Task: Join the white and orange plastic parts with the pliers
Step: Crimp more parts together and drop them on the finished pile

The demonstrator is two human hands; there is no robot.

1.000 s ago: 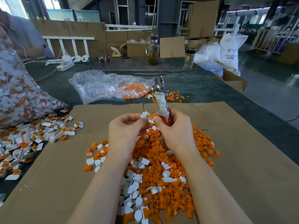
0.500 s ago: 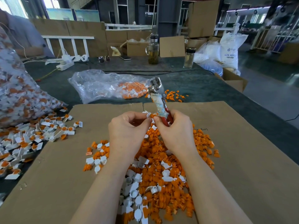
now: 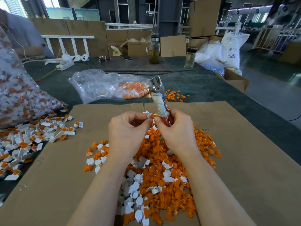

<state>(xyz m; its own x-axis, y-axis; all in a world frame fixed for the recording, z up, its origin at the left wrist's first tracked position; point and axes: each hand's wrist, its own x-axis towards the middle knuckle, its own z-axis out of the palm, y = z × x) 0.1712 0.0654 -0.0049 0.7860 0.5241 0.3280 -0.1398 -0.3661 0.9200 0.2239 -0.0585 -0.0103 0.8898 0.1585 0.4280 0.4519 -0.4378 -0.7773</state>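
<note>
My left hand and my right hand meet fingertip to fingertip above a heap of loose orange and white plastic parts. Between the fingertips sits a small white part with an orange part, pinched by my left hand and touched by my right fingertips. My right hand also grips the red handles of the pliers, whose cloth-wrapped shaft and metal jaws point up and away. The heap lies on brown cardboard.
Joined white-and-orange pieces are spread at the left, beside a large clear bag of parts. Another clear bag lies beyond the cardboard. Loose orange parts, a glass jug, a bottle and boxes stand farther back.
The pliers have tilted slightly leftward at the jaws. Both hands stay together at the same spot, fingers working the small parts between them.
</note>
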